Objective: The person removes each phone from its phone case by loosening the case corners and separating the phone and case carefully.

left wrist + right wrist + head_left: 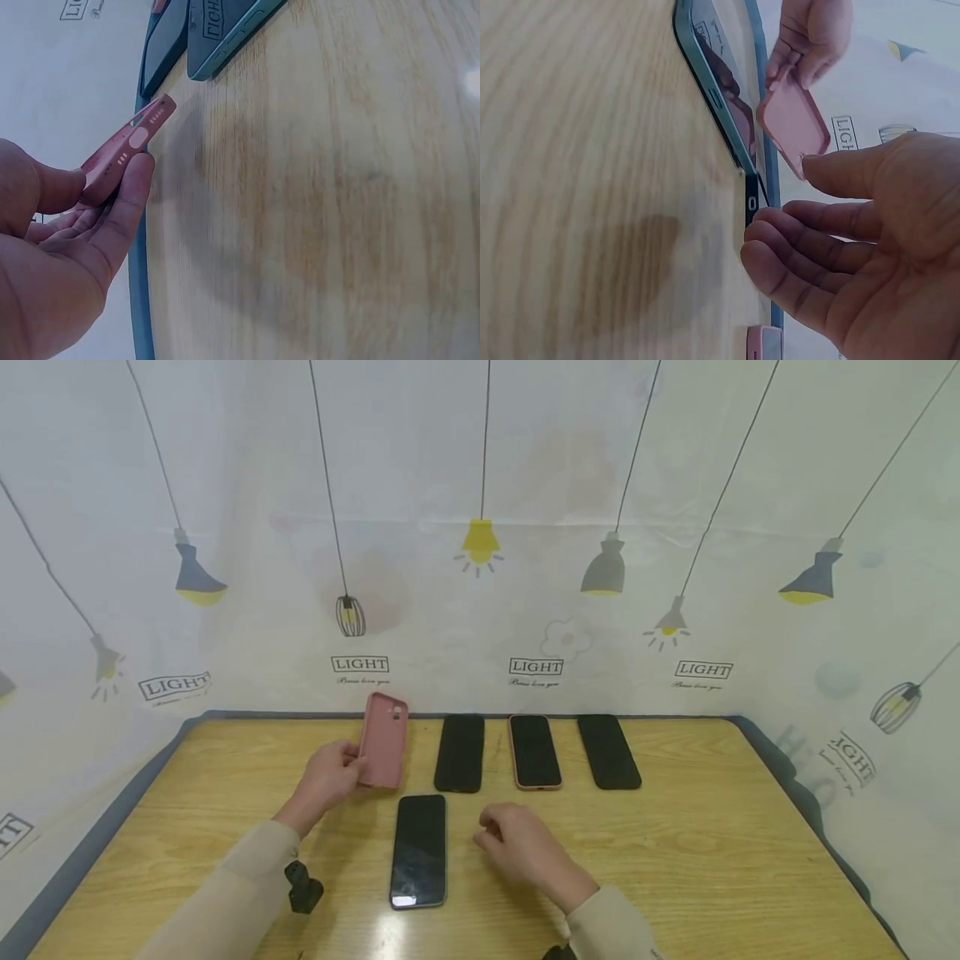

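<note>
In the head view my left hand (328, 779) pinches a pink phone case (386, 739) by its lower left corner. The case is tilted up near the table's back edge, its hollow inside and camera cutout showing. The left wrist view shows the thumb and fingers (135, 184) around the bottom end of the case (124, 150). My right hand (525, 847) hovers over the table with loosely curled fingers and nothing in them. Between the two hands a phone (418, 852) with a pale green frame lies screen up.
Along the back edge lie a dark phone (460, 753), a phone in a pink case (536, 752) and another dark phone (609, 752). They rest on a wood-grain table (712, 843). A white curtain (450, 460) printed with lamps hangs behind it.
</note>
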The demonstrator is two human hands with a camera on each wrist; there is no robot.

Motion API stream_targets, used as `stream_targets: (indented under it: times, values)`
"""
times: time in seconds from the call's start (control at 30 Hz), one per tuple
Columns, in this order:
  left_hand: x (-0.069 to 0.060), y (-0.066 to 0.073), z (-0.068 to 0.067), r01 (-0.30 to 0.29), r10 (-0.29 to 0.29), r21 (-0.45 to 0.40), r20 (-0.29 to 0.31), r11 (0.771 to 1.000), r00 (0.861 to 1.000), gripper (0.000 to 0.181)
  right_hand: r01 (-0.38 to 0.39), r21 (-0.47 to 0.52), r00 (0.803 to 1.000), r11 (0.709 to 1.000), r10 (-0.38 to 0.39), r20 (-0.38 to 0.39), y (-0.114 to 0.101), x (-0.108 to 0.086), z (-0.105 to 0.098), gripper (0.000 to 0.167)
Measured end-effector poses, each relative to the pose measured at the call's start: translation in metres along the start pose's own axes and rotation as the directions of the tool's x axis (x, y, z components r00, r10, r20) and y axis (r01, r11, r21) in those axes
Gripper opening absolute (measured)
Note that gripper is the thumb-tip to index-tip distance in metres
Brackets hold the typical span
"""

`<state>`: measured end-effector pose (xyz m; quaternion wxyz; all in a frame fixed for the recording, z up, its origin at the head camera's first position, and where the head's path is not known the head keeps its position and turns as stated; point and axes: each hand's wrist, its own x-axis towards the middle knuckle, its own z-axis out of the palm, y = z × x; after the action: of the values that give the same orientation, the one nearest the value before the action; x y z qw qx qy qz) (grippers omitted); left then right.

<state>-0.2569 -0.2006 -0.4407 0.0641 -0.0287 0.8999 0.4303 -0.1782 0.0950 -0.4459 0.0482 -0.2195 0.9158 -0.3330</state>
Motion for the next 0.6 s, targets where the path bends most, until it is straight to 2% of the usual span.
stream_targets:
  times: [0.23, 0.6]
  values:
    - [0.006, -0.003, 0.002, 0.073, -0.07, -0.081, 0.04, 0.994, 0.997, 0.032, -0.018, -0.013, 0.999, 1.0, 0.018, -0.031, 0.006, 0.001, -0.004, 0.01]
    - [0.015, -0.01, 0.007, 0.115, -0.109, -0.102, 0.062, 0.988, 0.992, 0.037, -0.024, -0.036, 0.998, 0.999, 0.023, -0.052, 0.012, 0.0, -0.005, 0.011]
